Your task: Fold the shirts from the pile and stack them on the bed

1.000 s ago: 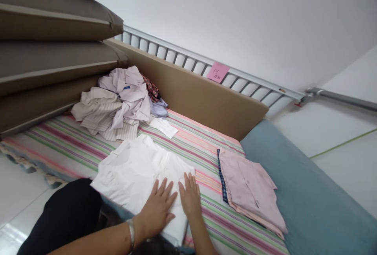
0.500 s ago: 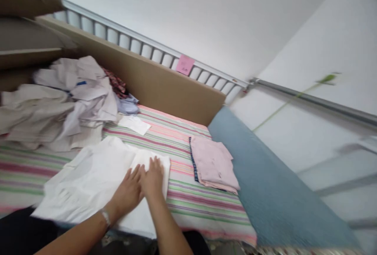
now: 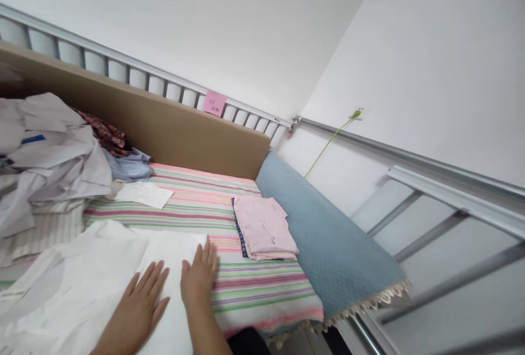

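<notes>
A white garment (image 3: pixel 102 273), partly folded over along its right side, lies spread on the striped sheet (image 3: pixel 262 284). My left hand (image 3: pixel 137 308) rests flat on it, fingers stretched out and slightly apart. At the garment's right edge lies my right hand (image 3: pixel 199 278), also stretched out, its fingertips close to the top right corner. Neither hand grips anything. A small white cloth piece (image 3: pixel 143 195) lies just beyond the garment. To the right of my hands is a pink folded shirt (image 3: pixel 266 229) on top of a dark checked one.
Rumpled pale clothes (image 3: pixel 61 158) are heaped at the left, with a blue garment (image 3: pixel 129 165) and a red patterned one (image 3: pixel 104 132) beside them. A tan board (image 3: pixel 176 128) runs along the back railing. A blue quilted cover (image 3: pixel 324 234) borders the sheet on the right.
My hands have moved apart; the left now lies on the middle of the garment, the right at its right edge. The view has turned right, showing more of the bed's end.
</notes>
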`<state>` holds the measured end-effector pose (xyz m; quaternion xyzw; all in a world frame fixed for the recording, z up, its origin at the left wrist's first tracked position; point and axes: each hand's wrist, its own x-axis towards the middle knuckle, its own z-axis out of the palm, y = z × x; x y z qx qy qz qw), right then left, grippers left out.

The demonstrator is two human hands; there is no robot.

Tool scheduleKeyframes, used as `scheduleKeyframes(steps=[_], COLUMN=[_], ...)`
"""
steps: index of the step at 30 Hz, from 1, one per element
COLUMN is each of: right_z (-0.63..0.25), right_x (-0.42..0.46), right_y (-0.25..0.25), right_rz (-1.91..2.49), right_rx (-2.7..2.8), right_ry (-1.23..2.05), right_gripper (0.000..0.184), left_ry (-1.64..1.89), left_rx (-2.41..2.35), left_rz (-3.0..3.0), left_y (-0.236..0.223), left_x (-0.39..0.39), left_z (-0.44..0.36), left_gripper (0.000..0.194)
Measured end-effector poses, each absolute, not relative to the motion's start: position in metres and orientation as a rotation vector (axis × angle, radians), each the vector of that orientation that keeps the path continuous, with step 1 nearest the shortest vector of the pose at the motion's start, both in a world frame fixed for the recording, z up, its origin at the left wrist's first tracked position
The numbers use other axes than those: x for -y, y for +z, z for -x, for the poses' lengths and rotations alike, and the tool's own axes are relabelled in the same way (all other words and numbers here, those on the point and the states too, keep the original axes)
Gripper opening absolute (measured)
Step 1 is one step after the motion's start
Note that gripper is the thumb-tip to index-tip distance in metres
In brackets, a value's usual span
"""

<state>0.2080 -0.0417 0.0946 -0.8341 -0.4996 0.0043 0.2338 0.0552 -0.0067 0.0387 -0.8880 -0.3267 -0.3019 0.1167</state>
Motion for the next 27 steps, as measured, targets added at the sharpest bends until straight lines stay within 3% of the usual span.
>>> scheduleKeyframes(steps=[9, 15, 22, 27], right_z=[-0.196, -0.21, -0.202, -0.144], right_x=[0.076, 0.081, 0.074, 0.069], right_y=[0.079, 0.065, 0.061, 0.078], right_rz=[2.284, 2.371, 2.087, 1.954], right_rx=[1.443, 1.626, 1.682, 1.945], right_ry=[-0.055, -0.344, -0.674, -0.402], right_gripper=[0.053, 0.058, 0.065, 0.059], left_ry=[-0.865, -0.818, -1.652, -1.846], left_rx=[0.997, 1.186, 2.125, 2.719], left_rz=[2.67, 2.736, 1.947, 1.646], left_y=[0.042, 0.051, 0.062, 0.077], left_x=[0.011, 0.035, 0.008, -0.015], left_z=[-0.049, -0.001, 0.12, 0.165], left_gripper=[0.052, 0.055, 0.049, 0.032])
